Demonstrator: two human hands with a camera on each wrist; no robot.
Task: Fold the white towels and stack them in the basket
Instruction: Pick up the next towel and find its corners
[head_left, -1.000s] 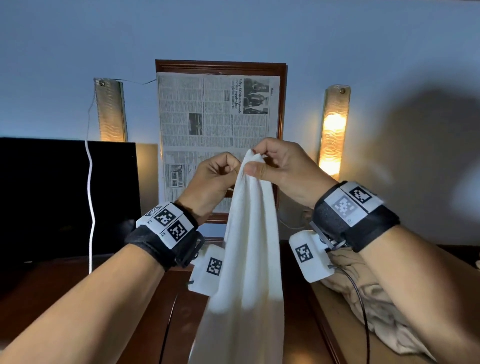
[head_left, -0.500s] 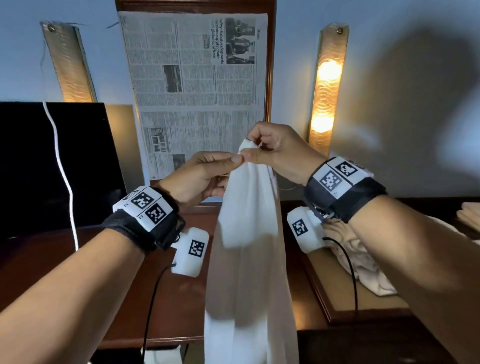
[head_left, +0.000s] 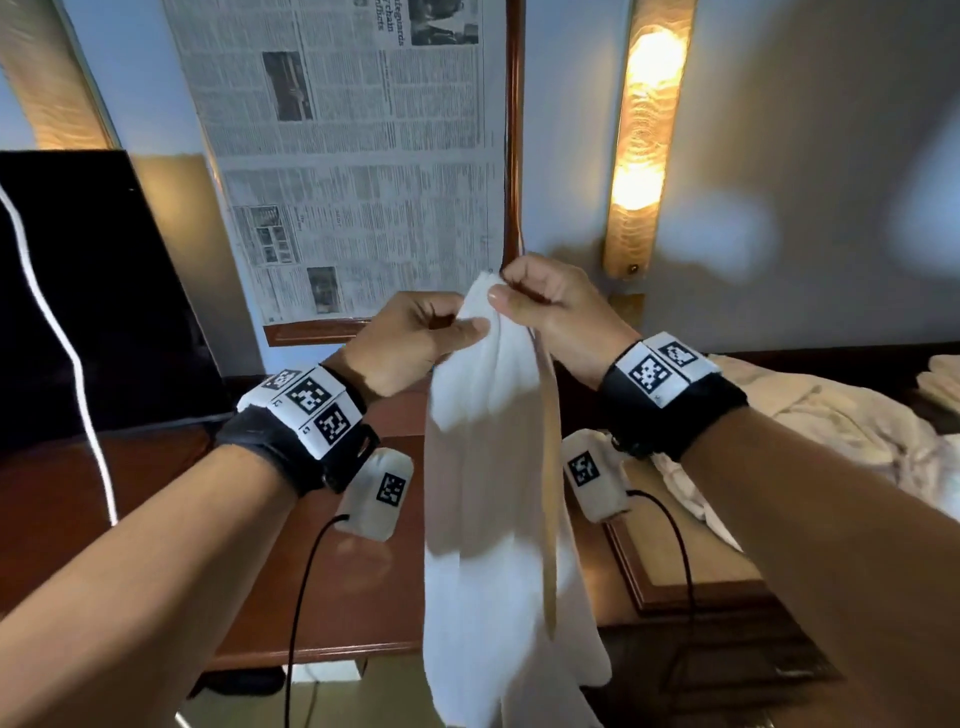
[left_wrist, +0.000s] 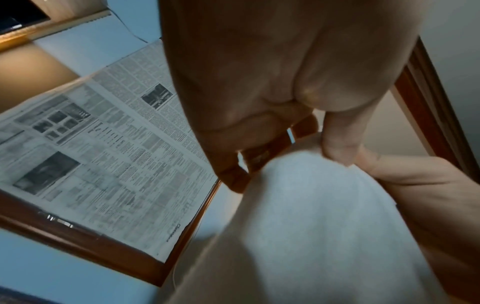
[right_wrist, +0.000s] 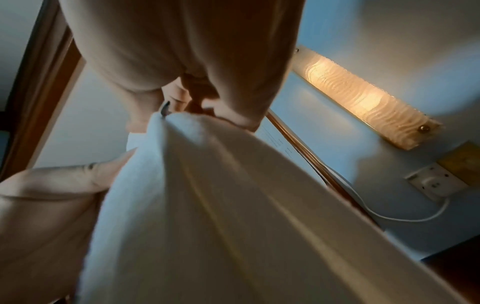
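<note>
Both hands are raised side by side at chest height, forearms angled inward. The left hand (head_left: 415, 338) and right hand (head_left: 550, 306) each pinch the top edge of a white towel (head_left: 488, 509), thumbs nearly touching. It hangs bunched in front of a wooden desk (head_left: 363, 597), with crumpled towels (head_left: 831, 431) to the right.

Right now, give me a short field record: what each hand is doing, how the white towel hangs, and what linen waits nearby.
left hand: left hand pinches the top edge of the white cloth towel
right hand: right hand pinches the same top edge, beside the left
towel state: hanging lengthwise in loose vertical folds, not yet folded
waiting linen: crumpled off-white cloth pile on the right
basket: not in view
</note>
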